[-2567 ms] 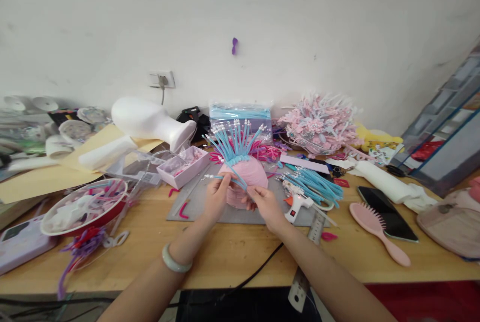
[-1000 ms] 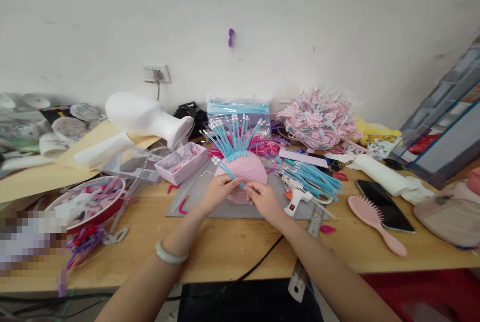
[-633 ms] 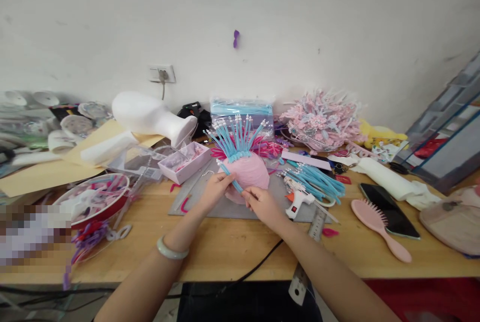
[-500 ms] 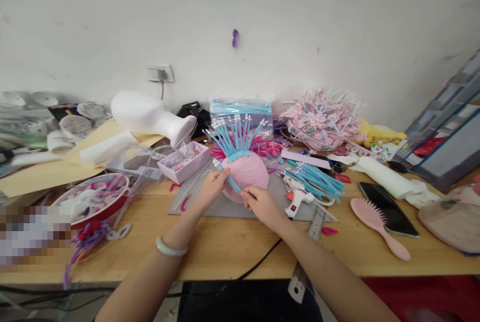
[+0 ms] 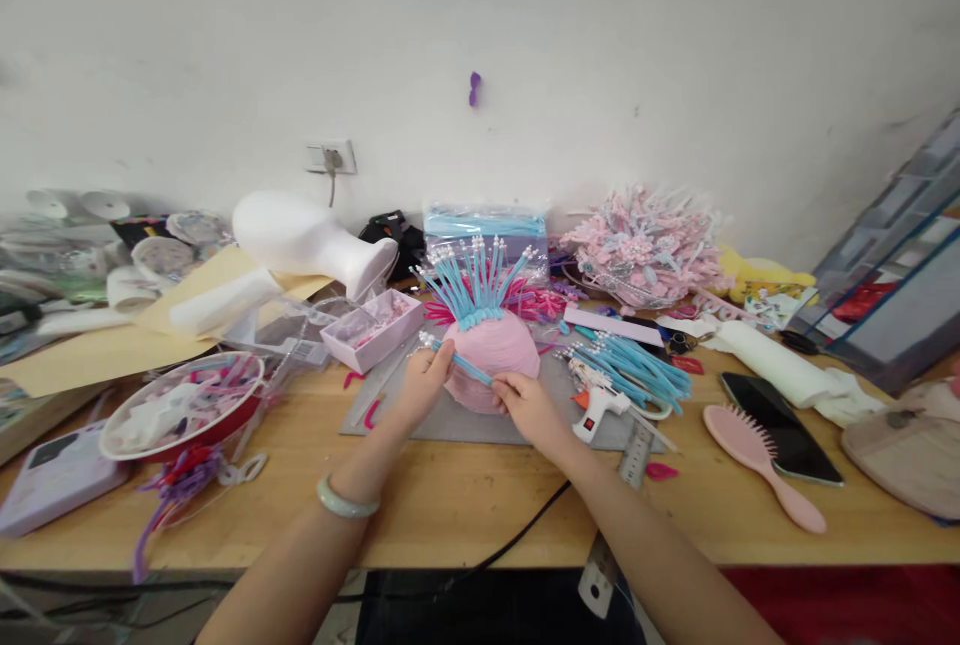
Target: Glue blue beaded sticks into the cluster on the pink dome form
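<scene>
Between my hands a few blue pipe cleaners [image 5: 472, 371] stretch across the front of a pink dome [image 5: 495, 350]. My left hand [image 5: 426, 383] is closed round their beaded end, where small white beads stick out past the fingers. The other end is pinched by my right hand [image 5: 523, 403]. Along the dome's upper edge stands a fan of blue pipe cleaners [image 5: 476, 290] tipped with white beads, with bright pink pipe cleaners [image 5: 521, 295] behind it. The dome rests on a grey mat [image 5: 420, 425].
Right of the dome lie a white glue gun [image 5: 600, 405], loose blue pipe cleaners [image 5: 637, 365], a steel ruler [image 5: 636, 457], a pink hairbrush [image 5: 742, 440] and a phone [image 5: 787, 435]. To the left are a lilac box [image 5: 367, 350], a red-and-white basin [image 5: 180, 450] and a white foam head [image 5: 292, 235].
The held pipe cleaners tilt less steeply now, as my left hand's end has dropped slightly. The whole view has shifted a little; both hands keep their grip.
</scene>
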Demonstrator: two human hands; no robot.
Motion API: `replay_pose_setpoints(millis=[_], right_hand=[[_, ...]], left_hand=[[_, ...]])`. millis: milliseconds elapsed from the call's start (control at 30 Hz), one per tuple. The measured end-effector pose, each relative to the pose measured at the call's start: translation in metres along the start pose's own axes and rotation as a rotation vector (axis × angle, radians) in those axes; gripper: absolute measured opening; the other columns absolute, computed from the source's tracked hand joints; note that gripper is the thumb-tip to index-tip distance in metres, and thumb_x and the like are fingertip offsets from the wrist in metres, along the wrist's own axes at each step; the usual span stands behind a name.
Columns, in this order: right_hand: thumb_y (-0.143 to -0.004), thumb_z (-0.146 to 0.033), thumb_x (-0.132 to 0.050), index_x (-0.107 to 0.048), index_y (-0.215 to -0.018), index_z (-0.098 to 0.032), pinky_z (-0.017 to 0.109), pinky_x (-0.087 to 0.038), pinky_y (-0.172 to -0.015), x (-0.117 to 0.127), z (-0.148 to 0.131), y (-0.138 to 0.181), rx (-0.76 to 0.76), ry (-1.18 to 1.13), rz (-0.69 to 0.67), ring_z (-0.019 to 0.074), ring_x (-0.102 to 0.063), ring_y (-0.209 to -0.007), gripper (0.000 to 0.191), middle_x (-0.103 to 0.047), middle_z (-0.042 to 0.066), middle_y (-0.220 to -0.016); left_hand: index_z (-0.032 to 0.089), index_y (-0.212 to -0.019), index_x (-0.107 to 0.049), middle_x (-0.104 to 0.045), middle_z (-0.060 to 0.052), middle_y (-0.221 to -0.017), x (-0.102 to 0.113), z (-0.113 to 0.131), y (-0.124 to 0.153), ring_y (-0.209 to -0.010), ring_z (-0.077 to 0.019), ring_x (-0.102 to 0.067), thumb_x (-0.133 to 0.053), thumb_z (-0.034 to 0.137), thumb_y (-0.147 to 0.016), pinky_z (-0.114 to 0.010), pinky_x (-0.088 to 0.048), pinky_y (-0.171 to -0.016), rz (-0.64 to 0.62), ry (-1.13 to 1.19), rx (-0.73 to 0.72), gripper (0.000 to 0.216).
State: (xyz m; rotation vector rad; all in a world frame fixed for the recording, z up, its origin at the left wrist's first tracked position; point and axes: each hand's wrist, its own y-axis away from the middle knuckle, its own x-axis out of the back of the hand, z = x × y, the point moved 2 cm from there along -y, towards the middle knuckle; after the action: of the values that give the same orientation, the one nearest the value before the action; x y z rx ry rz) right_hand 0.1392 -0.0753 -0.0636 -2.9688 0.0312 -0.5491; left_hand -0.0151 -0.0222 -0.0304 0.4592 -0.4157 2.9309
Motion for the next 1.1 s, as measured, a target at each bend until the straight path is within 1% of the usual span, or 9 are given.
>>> replay_pose_setpoints(millis=[133, 267, 367, 467, 567, 700, 833, 1000, 1100], right_hand=[[-0.077, -0.023, -0.048, -0.057, -0.066, -0.019, 0.021, -0.036, -0.051, 0.005, -0.004, -0.001, -0.033, -0.041, 0.032, 0.0092, -0.047, -0.049, 0.015, -0.054, -0.003, -0.055], [-0.078, -0.024, -0.048, -0.056, -0.064, -0.019, 0.02, -0.035, -0.052, 0.01, -0.015, 0.003, -0.009, -0.012, 0.022, 0.009, -0.047, -0.05, 0.017, -0.053, -0.004, -0.054], [-0.079, -0.025, -0.047, -0.057, -0.066, -0.019, 0.02, -0.036, -0.053, 0.01, -0.016, 0.005, 0.047, 0.007, -0.003, 0.0093, -0.048, -0.053, 0.017, -0.053, -0.004, -0.055], [-0.079, -0.025, -0.046, -0.059, -0.069, -0.02, 0.021, -0.036, -0.054, 0.008, -0.013, 0.004, 0.117, 0.009, -0.05, 0.0096, -0.048, -0.055, 0.017, -0.054, -0.003, -0.058], [-0.079, -0.025, -0.045, -0.06, -0.071, -0.019, 0.021, -0.037, -0.055, 0.009, -0.014, 0.004, 0.136, -0.007, -0.063, 0.0099, -0.048, -0.056, 0.018, -0.056, -0.002, -0.061], [-0.079, -0.028, -0.046, -0.061, -0.073, -0.017, 0.022, -0.038, -0.056, 0.013, -0.022, 0.005, 0.089, -0.028, -0.053, 0.0107, -0.049, -0.057, 0.019, -0.058, -0.001, -0.062], [-0.078, -0.029, -0.048, -0.063, -0.075, -0.016, 0.022, -0.039, -0.06, 0.018, -0.028, 0.007, 0.109, -0.006, -0.018, 0.0119, -0.052, -0.063, 0.02, -0.062, 0.0, -0.069], [-0.078, -0.027, -0.048, -0.065, -0.079, -0.016, 0.023, -0.041, -0.064, 0.017, -0.026, 0.007, 0.151, 0.013, 0.007, 0.0137, -0.056, -0.07, 0.02, -0.066, 0.002, -0.077], [-0.078, -0.026, -0.048, -0.065, -0.081, -0.016, 0.023, -0.042, -0.064, 0.016, -0.023, 0.007, 0.175, 0.052, 0.033, 0.0133, -0.056, -0.069, 0.02, -0.067, 0.002, -0.078]], left_hand=[[0.021, -0.043, -0.023, -0.02, 0.005, -0.04, -0.004, -0.002, -0.001, -0.041, -0.0072, -0.02, -0.037, 0.056, -0.072, -0.023, -0.018, -0.043, -0.051, 0.126, 0.051, 0.047], [0.021, -0.045, -0.028, -0.022, 0.007, -0.042, -0.009, 0.002, 0.005, -0.04, -0.0064, -0.02, -0.042, 0.054, -0.069, -0.022, -0.018, -0.042, -0.246, 0.243, 0.073, 0.044], [0.019, -0.046, -0.034, -0.029, 0.006, -0.044, -0.013, 0.005, 0.012, -0.044, -0.0078, -0.027, -0.044, 0.055, -0.069, -0.022, -0.023, -0.045, -0.405, 0.106, 0.078, 0.043], [0.019, -0.047, -0.038, -0.037, 0.004, -0.046, -0.017, 0.005, 0.016, -0.049, -0.01, -0.035, -0.04, 0.058, -0.071, -0.023, -0.028, -0.049, -0.48, -0.054, 0.078, 0.046], [0.019, -0.047, -0.038, -0.038, 0.004, -0.045, -0.018, 0.005, 0.017, -0.049, -0.0105, -0.036, -0.034, 0.059, -0.073, -0.023, -0.031, -0.051, -0.475, -0.119, 0.098, 0.048], [0.019, -0.046, -0.036, -0.034, 0.005, -0.043, -0.016, 0.009, 0.017, -0.046, -0.0096, -0.033, -0.033, 0.058, -0.074, -0.023, -0.031, -0.05, -0.431, -0.112, 0.114, 0.048], [0.018, -0.049, -0.038, -0.035, 0.005, -0.045, -0.014, 0.016, 0.019, -0.047, -0.009, -0.034, -0.034, 0.054, -0.076, -0.022, -0.033, -0.051, -0.401, -0.09, 0.071, 0.045], [0.018, -0.053, -0.04, -0.038, 0.005, -0.049, -0.018, 0.014, 0.02, -0.049, -0.0094, -0.037, -0.03, 0.053, -0.079, -0.022, -0.036, -0.054, -0.423, -0.165, 0.019, 0.044], [0.018, -0.055, -0.041, -0.042, 0.003, -0.053, -0.021, 0.012, 0.019, -0.053, -0.0098, -0.04, -0.031, 0.049, -0.08, -0.021, -0.037, -0.055, -0.449, -0.159, -0.083, 0.041]])
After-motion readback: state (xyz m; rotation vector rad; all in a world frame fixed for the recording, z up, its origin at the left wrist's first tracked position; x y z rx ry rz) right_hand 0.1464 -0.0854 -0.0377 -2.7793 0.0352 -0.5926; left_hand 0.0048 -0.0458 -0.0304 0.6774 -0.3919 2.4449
